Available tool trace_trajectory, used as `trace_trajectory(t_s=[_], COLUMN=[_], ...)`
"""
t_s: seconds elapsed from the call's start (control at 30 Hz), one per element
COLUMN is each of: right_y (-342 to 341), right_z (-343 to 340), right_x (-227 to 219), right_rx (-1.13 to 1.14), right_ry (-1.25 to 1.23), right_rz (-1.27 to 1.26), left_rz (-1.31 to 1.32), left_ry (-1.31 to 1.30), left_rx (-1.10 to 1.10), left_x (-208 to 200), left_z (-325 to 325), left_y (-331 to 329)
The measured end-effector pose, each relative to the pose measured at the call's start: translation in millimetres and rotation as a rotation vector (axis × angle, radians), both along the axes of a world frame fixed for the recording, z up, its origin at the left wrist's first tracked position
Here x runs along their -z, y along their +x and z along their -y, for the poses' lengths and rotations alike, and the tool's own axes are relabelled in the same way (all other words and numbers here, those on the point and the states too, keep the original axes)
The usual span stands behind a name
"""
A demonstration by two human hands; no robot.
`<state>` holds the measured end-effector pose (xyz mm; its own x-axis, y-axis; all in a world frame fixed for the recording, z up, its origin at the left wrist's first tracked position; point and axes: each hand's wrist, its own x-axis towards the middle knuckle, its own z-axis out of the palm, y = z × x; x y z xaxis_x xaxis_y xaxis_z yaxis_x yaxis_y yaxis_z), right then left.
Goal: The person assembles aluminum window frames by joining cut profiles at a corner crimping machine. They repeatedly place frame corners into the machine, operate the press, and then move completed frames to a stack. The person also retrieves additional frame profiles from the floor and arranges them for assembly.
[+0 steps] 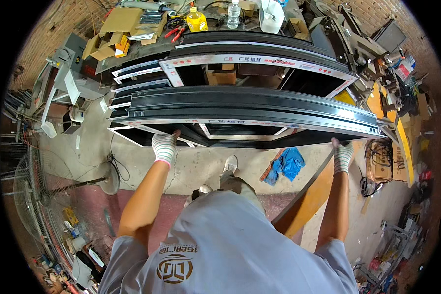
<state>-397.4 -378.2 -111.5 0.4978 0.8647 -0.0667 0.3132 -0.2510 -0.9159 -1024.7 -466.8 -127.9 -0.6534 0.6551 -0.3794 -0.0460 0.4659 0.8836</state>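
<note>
Across the middle of the head view stretches a black metal window frame (pixel 250 104), its near edge lined with white printed film. My left hand (pixel 164 147), in a striped white glove, is closed round the lower edge at the left, thumb on top. Near the right end, my right hand (pixel 343 156), gloved alike, grips the same edge; its fingers are partly hidden beneath. Just beyond lies another black frame (pixel 208 58) with white film. More frame pieces (pixel 139 73) are stacked at the left.
Behind the frames, a cluttered workbench carries cardboard boxes (pixel 113 32), red-handled pliers (pixel 175 33), a yellow bottle (pixel 196 20) and a clear bottle (pixel 233 14). A fan (pixel 46 196) stands at left. Blue cloth (pixel 290 164) lies on the floor; a brown board (pixel 306 203) leans near my right arm.
</note>
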Motion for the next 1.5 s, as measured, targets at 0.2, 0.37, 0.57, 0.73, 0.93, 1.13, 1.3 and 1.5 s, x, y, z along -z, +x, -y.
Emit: trace_trajectory(t_s=[0.2, 0.37, 0.57, 0.73, 0.93, 1.13, 1.3, 1.5], right_y=[3, 43, 21, -125, -333, -391, -348, -312], right_z=[-75, -132, -159, -71, 97, 57, -9, 39], right_x=[25, 64, 80, 117, 211, 125, 213, 219], right_rx=[-0.037, -0.041, 0.048, -0.300, -1.521, -1.743, -1.556, -1.856], right_ry=[0.004, -0.052, -0.011, -0.441, -0.435, -0.469, -0.639, -0.215], right_rz=[0.011, 0.161, 0.242, -0.068, -0.150, 0.328, 1.008, 1.724], left_rz=[-0.121, -0.322, -0.408, -0.498, -0.104, -0.037, 0.071, -0.003], left_ry=[-0.292, -0.423, -0.355, -0.614, -0.952, -0.661, -0.445, -0.576], left_rx=[0.067, 0.289, 0.378, 0.731, 1.059, 0.565, 0.278, 0.335], left_x=[39, 13, -11, 36, 109, 152, 189, 80], left_z=[-48, -99, -114, -15, 169, 299, 388, 459], left_y=[-6, 6, 10, 0, -39, -93, -125, -147])
